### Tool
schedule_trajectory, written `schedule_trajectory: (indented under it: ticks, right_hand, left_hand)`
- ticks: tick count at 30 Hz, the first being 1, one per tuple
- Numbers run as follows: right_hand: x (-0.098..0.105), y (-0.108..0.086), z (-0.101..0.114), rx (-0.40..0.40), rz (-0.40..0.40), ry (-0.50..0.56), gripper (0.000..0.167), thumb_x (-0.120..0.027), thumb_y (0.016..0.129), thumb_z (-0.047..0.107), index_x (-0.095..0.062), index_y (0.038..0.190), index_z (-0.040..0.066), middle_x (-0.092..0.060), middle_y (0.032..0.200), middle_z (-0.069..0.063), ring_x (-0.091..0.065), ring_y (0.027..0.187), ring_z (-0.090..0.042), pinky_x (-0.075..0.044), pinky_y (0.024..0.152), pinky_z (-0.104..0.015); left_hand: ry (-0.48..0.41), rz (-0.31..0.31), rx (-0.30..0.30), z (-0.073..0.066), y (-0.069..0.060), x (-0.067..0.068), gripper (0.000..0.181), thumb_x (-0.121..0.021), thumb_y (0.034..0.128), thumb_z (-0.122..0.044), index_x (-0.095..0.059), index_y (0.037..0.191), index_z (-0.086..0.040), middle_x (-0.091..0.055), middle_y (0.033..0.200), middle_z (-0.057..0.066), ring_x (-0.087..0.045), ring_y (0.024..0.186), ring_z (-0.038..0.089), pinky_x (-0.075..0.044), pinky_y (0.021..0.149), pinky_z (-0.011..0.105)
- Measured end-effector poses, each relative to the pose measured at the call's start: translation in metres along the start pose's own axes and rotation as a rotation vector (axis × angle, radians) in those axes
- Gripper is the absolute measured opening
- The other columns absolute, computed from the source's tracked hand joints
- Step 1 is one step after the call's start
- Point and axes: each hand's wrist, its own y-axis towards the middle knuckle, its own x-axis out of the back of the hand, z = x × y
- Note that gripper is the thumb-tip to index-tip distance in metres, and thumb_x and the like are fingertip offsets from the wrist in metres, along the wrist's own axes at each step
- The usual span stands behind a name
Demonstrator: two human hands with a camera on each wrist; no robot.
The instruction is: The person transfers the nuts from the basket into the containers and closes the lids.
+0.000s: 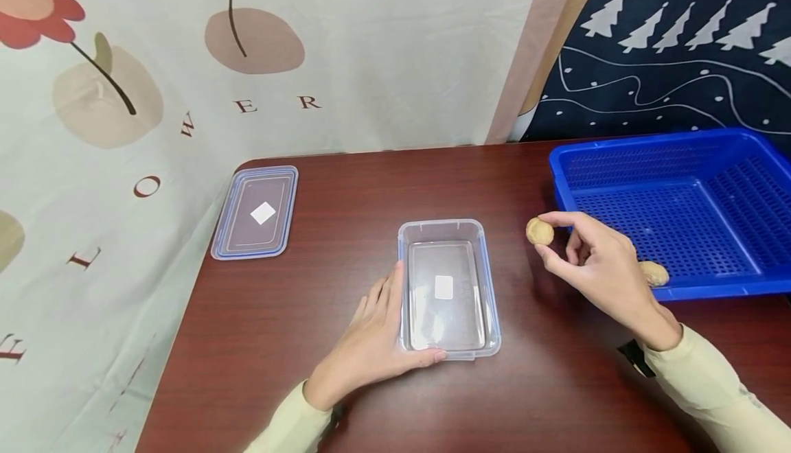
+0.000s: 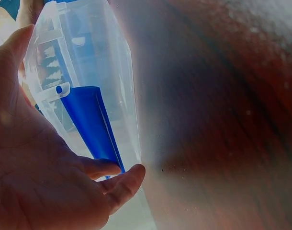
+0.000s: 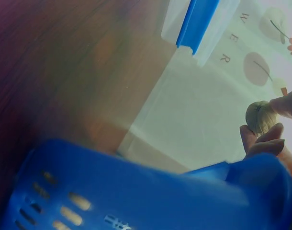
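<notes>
Resting against a clear box [image 1: 441,261] at lower centre, the left hand [image 1: 371,336] is held with fingers straight, thumb on the near rim. Right of centre, a walnut [image 1: 540,232] is pinched by the right hand [image 1: 604,264], between thumb and forefinger; another walnut [image 1: 654,273] is seen in the basket [image 1: 717,292] at right. A lid [image 1: 246,230] is placed at left.

Between the transparent container [image 1: 491,295] and the blue basket [image 1: 717,292] I have a strip of bare worktop [image 1: 516,288] where a hand could pass; the container is uncovered from above, with only its raised rim to cross; my left hand [image 1: 371,336] blocks its left side; the basket's wall rises close by my right hand [image 1: 605,268]; the cloth backdrop [image 1: 395,62] bounds the far edge.
</notes>
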Motion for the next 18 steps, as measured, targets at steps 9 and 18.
schedule_trajectory:
  ticks: [9, 18]
  right_hand:
    - [-0.012, -0.001, 0.013, 0.040, 0.099, 0.062, 0.057, -0.093, 0.081, 0.001, -0.075, 0.132, 0.017, -0.054, 0.079, 0.010, -0.049, 0.065, -0.006, -0.037, 0.058, -0.019]
    - [-0.028, -0.001, 0.021, 0.030, 0.179, 0.089, 0.054, -0.091, 0.086, 0.004, -0.073, 0.133, 0.021, -0.053, 0.082, 0.012, -0.050, 0.067, -0.006, -0.039, 0.058, -0.020]
  left_hand:
    - [0.010, -0.005, -0.005, 0.000, 0.000, -0.001, 0.149, -0.079, 0.0776, -0.084, 0.002, 0.175, -0.006, -0.036, 0.170, 0.023, -0.036, 0.151, 0.040, -0.031, 0.122, 0.057]
    - [0.017, 0.004, 0.000, 0.000, 0.002, 0.000, 0.150, -0.079, 0.0774, -0.084, 0.004, 0.175, -0.007, -0.035, 0.172, 0.021, -0.038, 0.149, 0.041, -0.032, 0.120, 0.059]
